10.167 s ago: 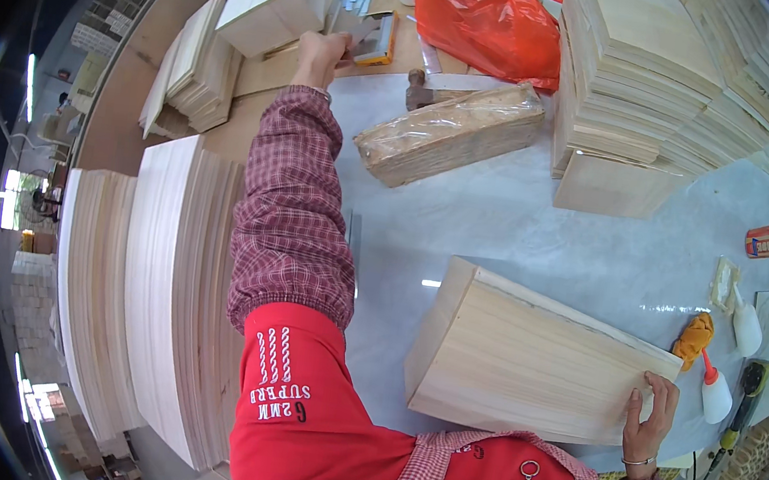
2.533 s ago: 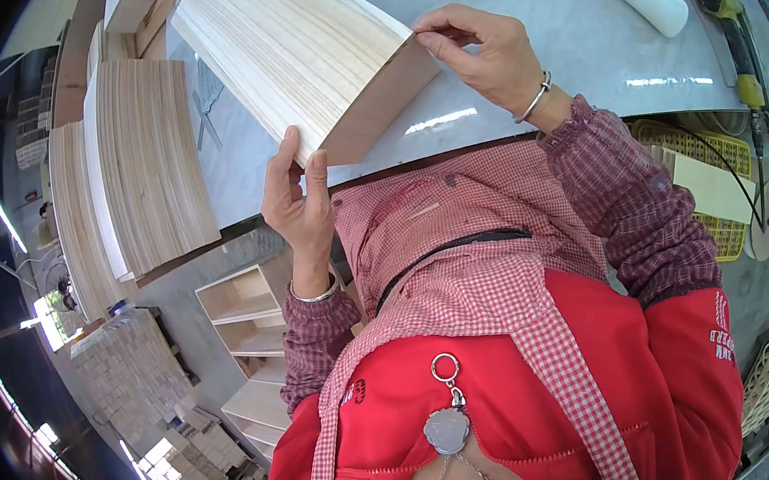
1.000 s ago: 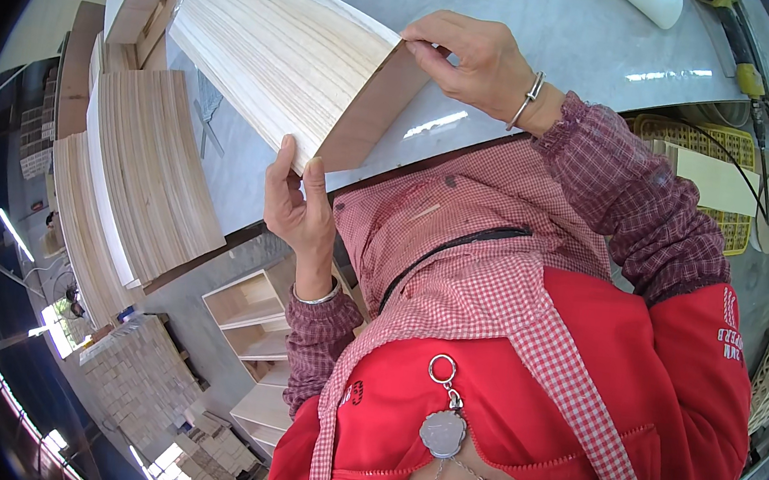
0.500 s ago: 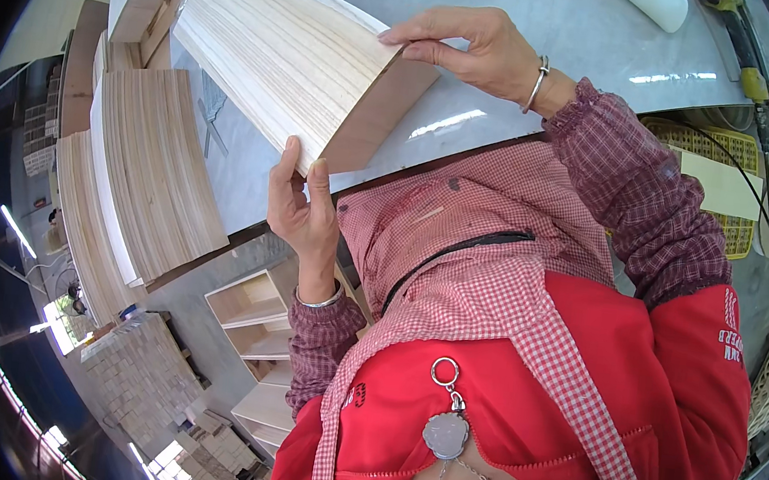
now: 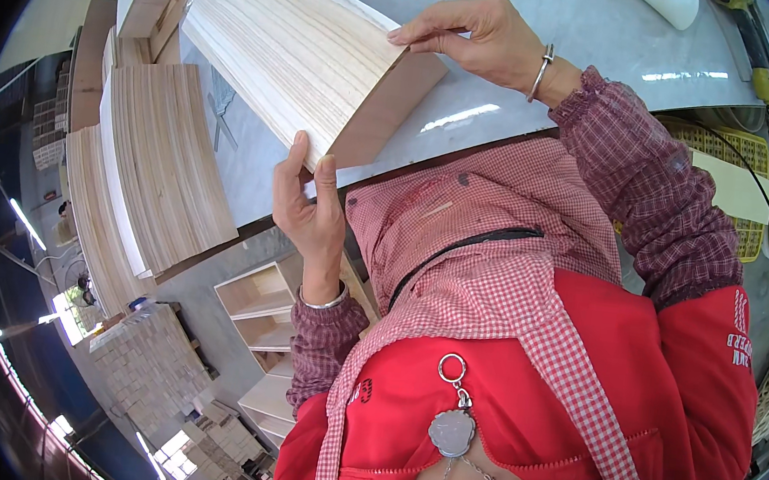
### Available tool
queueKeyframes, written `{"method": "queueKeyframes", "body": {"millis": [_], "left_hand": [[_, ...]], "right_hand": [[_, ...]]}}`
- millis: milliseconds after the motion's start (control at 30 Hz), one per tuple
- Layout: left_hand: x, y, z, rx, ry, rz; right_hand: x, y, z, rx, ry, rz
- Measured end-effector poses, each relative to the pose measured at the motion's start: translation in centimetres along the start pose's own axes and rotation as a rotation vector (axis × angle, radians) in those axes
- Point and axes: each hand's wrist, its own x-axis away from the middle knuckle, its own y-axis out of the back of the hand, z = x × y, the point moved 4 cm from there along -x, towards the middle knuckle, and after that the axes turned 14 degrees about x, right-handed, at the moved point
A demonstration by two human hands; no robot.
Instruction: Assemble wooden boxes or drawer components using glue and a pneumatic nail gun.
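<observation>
A long pale wooden box-like piece (image 5: pixel 283 47) with striped grain lies on the grey table, its near end face (image 5: pixel 386 114) plain and smooth. My left hand (image 5: pixel 309 218) pinches the near left corner between thumb and fingers. At the other near corner, my right hand (image 5: pixel 489 45) grips the edge with thumb and fingertips. Left of this piece lie stacked striped wooden boards (image 5: pixel 167 166) with a white layer along their side. A pair of scissors or similar thin metal tool (image 5: pixel 219 124) rests between the boards and the piece; its kind is hard to make out.
The grey tabletop (image 5: pixel 551 79) has its edge close to my apron. A white roll (image 5: pixel 667 3) and a yellow-and-black tool (image 5: pixel 757 64) with a cable are at far right. Below the edge stand a yellow crate (image 5: pixel 748 236) and wooden shelf units (image 5: pixel 257 294).
The whole view has shifted slightly, moving everything a little to the right. Both hands keep the same hold on the wooden piece.
</observation>
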Motion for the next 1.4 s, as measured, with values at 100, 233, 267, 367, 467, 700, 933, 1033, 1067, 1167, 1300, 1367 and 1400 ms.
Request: {"method": "queueKeyframes", "body": {"millis": [100, 233, 267, 367, 467, 700, 933, 1033, 1067, 1167, 1300, 1367, 1400], "left_hand": [[-1.0, -0.4, -2.7, -0.485, -0.205, 0.057], [-3.9, -4.1, -5.0, -0.456, -0.417, 0.095], [-4.4, -5.1, -5.3, -0.455, -0.498, 0.148], [-5.2, -6.8, -4.1, -0.465, -0.530, 0.148], [-5.3, -7.8, -3.4, -0.463, -0.560, 0.157], [-5.4, -8.1, -3.2, -0.454, -0.560, 0.098], [-5.6, -8.4, -3.9, -0.423, -0.559, 0.094], [-5.6, -8.1, -3.4, -0.434, -0.548, 0.076], [-5.5, -8.0, -3.3, -0.429, -0.550, 0.072], [-5.3, -7.8, -3.0, -0.427, -0.540, 0.057], [-5.2, -7.8, -3.0, -0.401, -0.547, 0.052], [-5.2, -7.8, -2.9, -0.406, -0.556, 0.046], [-5.2, -7.8, -2.8, -0.406, -0.560, 0.045]], "right_hand": [[0.2, 0.0, -0.2, -0.002, -0.014, -0.004], [0.4, 0.0, 0.0, -0.043, -0.001, -0.008], [0.3, -0.1, 0.2, -0.058, 0.006, -0.011], [0.2, -0.2, 0.6, 0.010, 0.014, -0.012], [0.5, -0.1, 0.6, 0.085, 0.008, -0.017], [0.4, 3.1, 0.9, 0.261, -0.063, 0.082], [8.5, 34.2, -8.9, 1.376, -0.476, -0.306], [13.4, 39.9, -11.7, 1.618, -0.638, -0.301], [15.1, 41.2, -13.3, 1.551, -0.671, -0.279], [15.4, 40.6, -15.8, 1.540, -0.740, -0.206], [14.3, 40.2, -14.9, 1.708, -0.905, -0.107], [13.9, 40.2, -12.9, 1.648, -0.881, -0.084], [13.8, 40.1, -11.6, 1.620, -0.871, -0.072]]}}
